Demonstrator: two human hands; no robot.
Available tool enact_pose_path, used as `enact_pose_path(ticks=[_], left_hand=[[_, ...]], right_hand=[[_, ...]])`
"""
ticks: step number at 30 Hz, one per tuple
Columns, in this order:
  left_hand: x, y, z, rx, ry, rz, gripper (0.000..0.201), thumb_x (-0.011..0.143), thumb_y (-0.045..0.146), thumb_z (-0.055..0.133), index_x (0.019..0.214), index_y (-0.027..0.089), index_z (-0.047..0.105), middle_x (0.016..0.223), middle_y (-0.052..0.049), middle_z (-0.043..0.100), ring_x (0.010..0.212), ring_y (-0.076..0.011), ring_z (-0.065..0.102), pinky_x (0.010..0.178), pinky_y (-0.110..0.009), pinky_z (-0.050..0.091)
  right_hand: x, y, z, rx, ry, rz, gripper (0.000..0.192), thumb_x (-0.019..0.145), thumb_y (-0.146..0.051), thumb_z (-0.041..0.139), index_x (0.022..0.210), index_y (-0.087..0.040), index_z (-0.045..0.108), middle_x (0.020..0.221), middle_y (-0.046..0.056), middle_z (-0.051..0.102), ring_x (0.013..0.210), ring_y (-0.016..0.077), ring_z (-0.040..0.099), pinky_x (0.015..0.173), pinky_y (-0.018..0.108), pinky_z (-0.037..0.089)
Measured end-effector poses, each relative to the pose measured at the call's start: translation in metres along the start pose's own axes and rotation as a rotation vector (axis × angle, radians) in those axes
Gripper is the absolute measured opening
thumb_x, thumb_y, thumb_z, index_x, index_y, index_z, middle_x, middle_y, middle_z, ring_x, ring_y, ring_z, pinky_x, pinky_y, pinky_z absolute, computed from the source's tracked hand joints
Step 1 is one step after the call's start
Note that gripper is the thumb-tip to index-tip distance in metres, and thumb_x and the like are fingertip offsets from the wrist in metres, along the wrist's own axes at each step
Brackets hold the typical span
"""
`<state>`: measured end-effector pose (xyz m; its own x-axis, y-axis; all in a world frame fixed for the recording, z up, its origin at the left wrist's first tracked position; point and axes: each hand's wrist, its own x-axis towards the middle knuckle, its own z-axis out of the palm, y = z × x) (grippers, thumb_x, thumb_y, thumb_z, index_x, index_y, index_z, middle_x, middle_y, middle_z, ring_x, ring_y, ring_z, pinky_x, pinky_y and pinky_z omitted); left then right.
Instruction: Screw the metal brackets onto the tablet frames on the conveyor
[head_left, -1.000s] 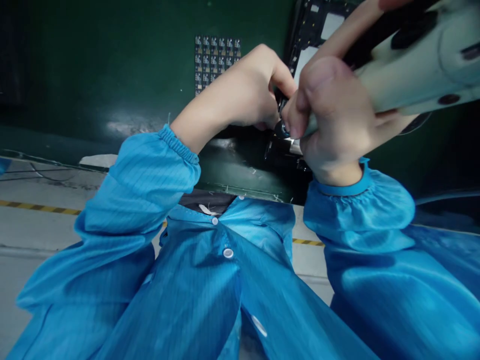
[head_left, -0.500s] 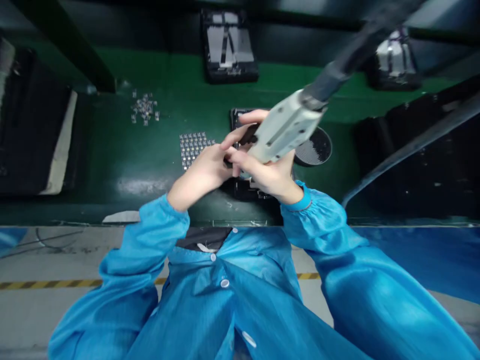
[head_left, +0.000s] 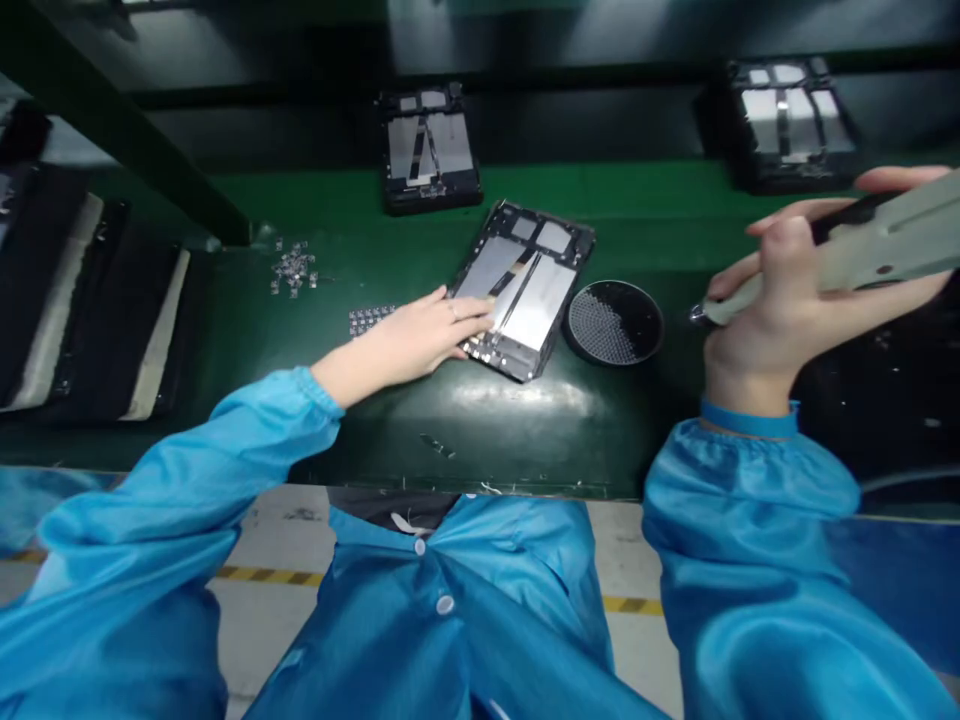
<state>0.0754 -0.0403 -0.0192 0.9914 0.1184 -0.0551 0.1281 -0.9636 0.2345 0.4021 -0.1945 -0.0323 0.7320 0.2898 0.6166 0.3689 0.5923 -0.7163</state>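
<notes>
An uncased tablet [head_left: 551, 300], its inner parts and flat cables showing, sits at an angle on the green bench. My left hand [head_left: 427, 335] holds its lower left edge, fingers over the top; the thumb is partly hidden. Far to the right, my right hand [head_left: 776, 290] is wrapped round a pale electric screwdriver [head_left: 870, 250], whose tip points left, away from the tablet. Between the tablet and that hand stands a round black dish [head_left: 615, 322] with rows of small screws. Small parts in a grid [head_left: 369, 318] lie partly behind my left forearm.
A loose heap of small parts [head_left: 292, 268] lies at the left. Two stacks of opened tablets [head_left: 429, 150] [head_left: 793, 125] stand at the back. Dark panels [head_left: 97, 300] lean at far left. A thin dark strip [head_left: 437, 445] lies near the bench's front edge.
My hands have parted. The right one has carried the screwdriver from above the tablet to the far right; the left now grips the tablet, which has turned askew. The view has shifted too.
</notes>
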Motion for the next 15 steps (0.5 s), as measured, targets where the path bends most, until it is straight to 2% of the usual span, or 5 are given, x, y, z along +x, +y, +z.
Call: enact_pose_path(ticks=[2, 5, 9, 12, 15], left_hand=[[0.029, -0.017, -0.006, -0.007, 0.021, -0.009, 0.055, 0.117, 0.012, 0.060, 0.172, 0.015, 0.058, 0.185, -0.019, 0.049, 0.170, -0.0361, 0.054, 0.145, -0.069, 0.037], [0.093, -0.035, -0.003, -0.004, 0.078, -0.140, 0.055, 0.116, 0.015, 0.060, 0.171, 0.015, 0.058, 0.185, -0.015, 0.051, 0.168, -0.0347, 0.056, 0.148, -0.063, 0.034], [0.172, -0.076, -0.003, 0.011, 0.307, -0.591, 0.053, 0.119, 0.027, 0.065, 0.171, 0.019, 0.057, 0.199, -0.008, 0.022, 0.185, -0.0292, 0.019, 0.153, -0.060, 0.001], [0.171, -0.127, -0.013, -0.032, 0.478, -0.881, 0.082, 0.111, 0.034, 0.084, 0.178, 0.016, 0.041, 0.201, -0.011, 0.002, 0.186, -0.0341, 0.003, 0.146, -0.071, -0.011], [0.118, -0.176, -0.018, -0.048, 0.487, -0.762, 0.105, 0.091, 0.026, 0.104, 0.168, -0.002, 0.039, 0.186, -0.014, 0.048, 0.169, -0.0153, 0.036, 0.150, -0.055, 0.002]], right_hand=[[-0.007, -0.002, 0.003, 0.023, -0.037, -0.016, 0.038, 0.089, -0.012, 0.083, 0.120, -0.021, 0.062, 0.118, 0.000, 0.068, 0.088, 0.0106, 0.073, 0.049, 0.015, 0.047], [-0.012, -0.002, 0.009, 0.061, -0.091, -0.009, 0.038, 0.092, -0.018, 0.085, 0.123, -0.020, 0.063, 0.103, 0.000, 0.069, 0.078, 0.0089, 0.069, 0.047, 0.014, 0.046], [-0.010, -0.009, 0.007, 0.053, -0.141, 0.072, 0.050, 0.086, -0.023, 0.091, 0.127, -0.018, 0.061, 0.093, -0.001, 0.070, 0.066, 0.0085, 0.065, 0.048, 0.015, 0.048], [-0.005, -0.020, 0.002, -0.011, -0.153, 0.144, 0.045, 0.088, -0.027, 0.088, 0.127, -0.020, 0.066, 0.099, -0.003, 0.071, 0.077, 0.0096, 0.072, 0.059, 0.021, 0.058], [-0.002, -0.023, 0.001, 0.092, -0.156, 0.090, 0.035, 0.082, -0.024, 0.090, 0.111, -0.019, 0.071, 0.108, -0.004, 0.069, 0.094, 0.0133, 0.078, 0.060, 0.019, 0.057]])
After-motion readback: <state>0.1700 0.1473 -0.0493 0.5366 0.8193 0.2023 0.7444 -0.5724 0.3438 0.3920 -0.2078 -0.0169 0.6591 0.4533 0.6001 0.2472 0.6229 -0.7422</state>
